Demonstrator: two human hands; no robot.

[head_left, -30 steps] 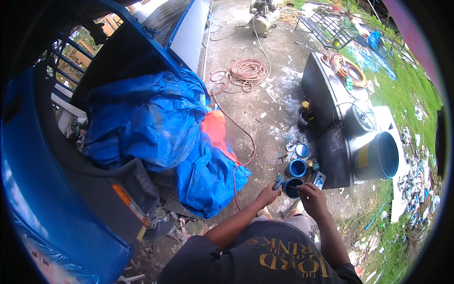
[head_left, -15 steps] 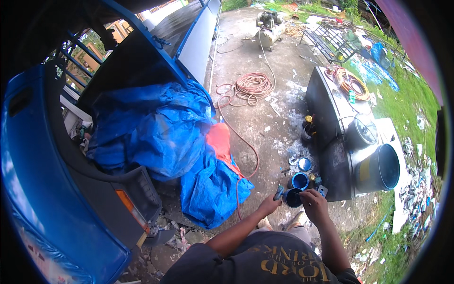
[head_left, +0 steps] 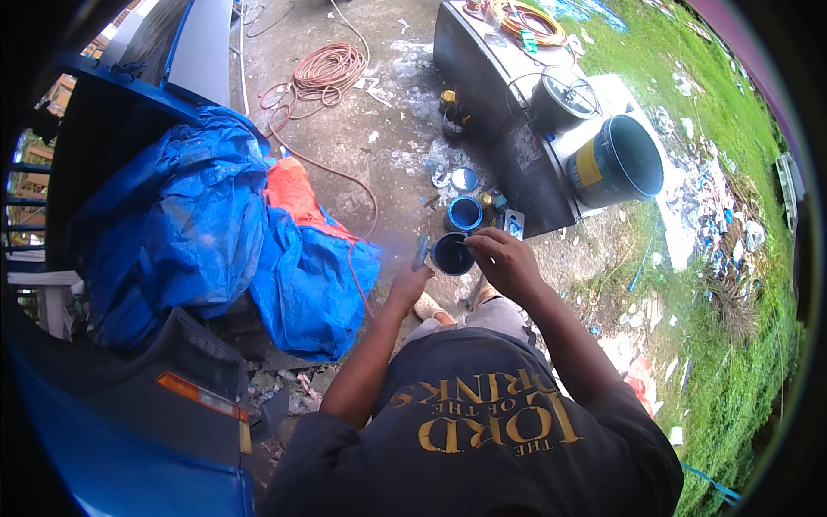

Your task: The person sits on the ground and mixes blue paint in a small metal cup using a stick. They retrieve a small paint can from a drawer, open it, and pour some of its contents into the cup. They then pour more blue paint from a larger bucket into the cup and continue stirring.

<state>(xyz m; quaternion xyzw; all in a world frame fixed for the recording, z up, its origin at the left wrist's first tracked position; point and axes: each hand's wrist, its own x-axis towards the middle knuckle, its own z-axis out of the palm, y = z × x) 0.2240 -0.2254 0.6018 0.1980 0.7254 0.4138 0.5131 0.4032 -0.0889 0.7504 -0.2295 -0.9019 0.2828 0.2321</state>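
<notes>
My left hand [head_left: 412, 284] is closed round a grey-blue tool [head_left: 421, 253] that looks like a spray gun. Right beside it is a dark round cup [head_left: 450, 258], its mouth facing up; I cannot tell whether the two are joined. Over the cup's right rim, my right hand [head_left: 506, 261] pinches a thin stick [head_left: 460, 243] whose end reaches inside. Just beyond the cup stands an open paint can [head_left: 464, 214] with blue round its rim. A blue-smeared lid [head_left: 465, 179] lies farther off, and a small flat grey piece [head_left: 514, 224] is to the right.
A dark box-like stand [head_left: 508, 129] at the right bears a lidded bucket [head_left: 564, 99], a large open bucket [head_left: 615, 161] and a coiled orange hose [head_left: 525, 26]. A blue tarp [head_left: 185, 224] covers things at left. A reddish hose [head_left: 330, 71] trails past my left arm. Litter [head_left: 732, 233] lies on the grass.
The view has tilted down and turned right, so the surroundings sit farther up and left in it. Both hands keep their places at the cup, the right one still pinching over its rim.
</notes>
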